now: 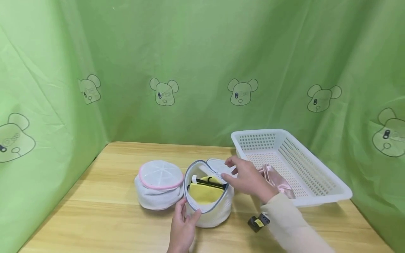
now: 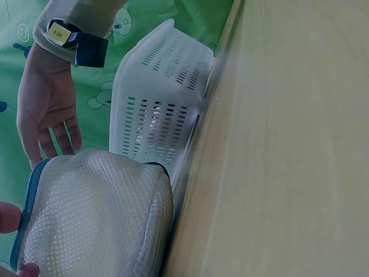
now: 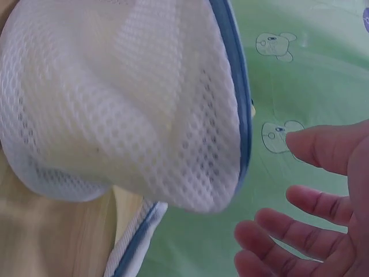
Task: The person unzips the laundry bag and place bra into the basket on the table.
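A white mesh laundry bag (image 1: 210, 216) with blue-grey trim stands with its mouth open on the table. Inside lies a folded yellow cloth item (image 1: 205, 193) with black edging and a white tag. My left hand (image 1: 183, 226) holds the bag's near left rim, thumb at the front; in the left wrist view its fingertips (image 2: 8, 217) are on the blue edge. Over the far right rim, near the folded-back round lid (image 1: 218, 164), hovers my right hand (image 1: 248, 177). Its fingers (image 3: 302, 231) are spread and loosely bent, apart from the mesh in the right wrist view.
Left of the bag sits a second white mesh bag (image 1: 159, 196) with pink trim, its lid on top. A white slotted plastic basket (image 1: 316, 168) stands at the right, with a pink satiny cloth (image 1: 278, 181) inside. Green curtains (image 1: 202, 52) surround the wooden table (image 1: 104, 211).
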Demonstrator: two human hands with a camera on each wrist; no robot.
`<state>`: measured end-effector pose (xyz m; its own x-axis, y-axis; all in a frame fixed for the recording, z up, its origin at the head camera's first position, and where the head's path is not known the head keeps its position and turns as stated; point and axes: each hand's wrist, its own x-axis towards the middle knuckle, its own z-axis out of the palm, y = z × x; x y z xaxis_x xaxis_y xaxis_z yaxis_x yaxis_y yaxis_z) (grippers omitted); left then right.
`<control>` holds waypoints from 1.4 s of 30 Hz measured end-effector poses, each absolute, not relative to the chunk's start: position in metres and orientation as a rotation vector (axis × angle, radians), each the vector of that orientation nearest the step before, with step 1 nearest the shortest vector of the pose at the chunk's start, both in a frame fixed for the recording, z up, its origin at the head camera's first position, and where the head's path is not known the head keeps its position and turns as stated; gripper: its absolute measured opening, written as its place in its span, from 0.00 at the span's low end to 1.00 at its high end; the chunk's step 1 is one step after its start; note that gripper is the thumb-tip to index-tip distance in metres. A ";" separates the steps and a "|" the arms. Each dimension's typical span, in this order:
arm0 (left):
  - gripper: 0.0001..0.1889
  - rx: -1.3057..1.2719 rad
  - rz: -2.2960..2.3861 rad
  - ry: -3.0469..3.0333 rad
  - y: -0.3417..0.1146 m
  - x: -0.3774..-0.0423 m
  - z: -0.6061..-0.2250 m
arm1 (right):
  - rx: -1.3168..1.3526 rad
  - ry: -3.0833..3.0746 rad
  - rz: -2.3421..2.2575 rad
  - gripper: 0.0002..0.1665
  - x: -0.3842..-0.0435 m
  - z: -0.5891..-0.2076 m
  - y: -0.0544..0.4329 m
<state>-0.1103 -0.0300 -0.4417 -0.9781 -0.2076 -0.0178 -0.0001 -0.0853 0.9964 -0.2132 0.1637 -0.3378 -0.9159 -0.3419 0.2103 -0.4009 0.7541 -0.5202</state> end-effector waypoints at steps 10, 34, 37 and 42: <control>0.31 0.236 -2.202 -2.022 -0.030 -0.110 -0.443 | 0.683 -2.833 0.901 0.21 -0.211 -0.347 0.151; 0.31 0.218 -2.217 -2.013 -0.031 -0.111 -0.441 | 0.878 -2.824 0.810 0.20 -0.209 -0.355 0.127; 0.31 0.212 -2.215 -2.017 -0.031 -0.111 -0.442 | 0.877 -2.837 0.829 0.22 -0.209 -0.360 0.126; 0.31 0.198 -2.209 -2.019 -0.031 -0.111 -0.442 | 0.905 -2.848 0.812 0.25 -0.210 -0.367 0.124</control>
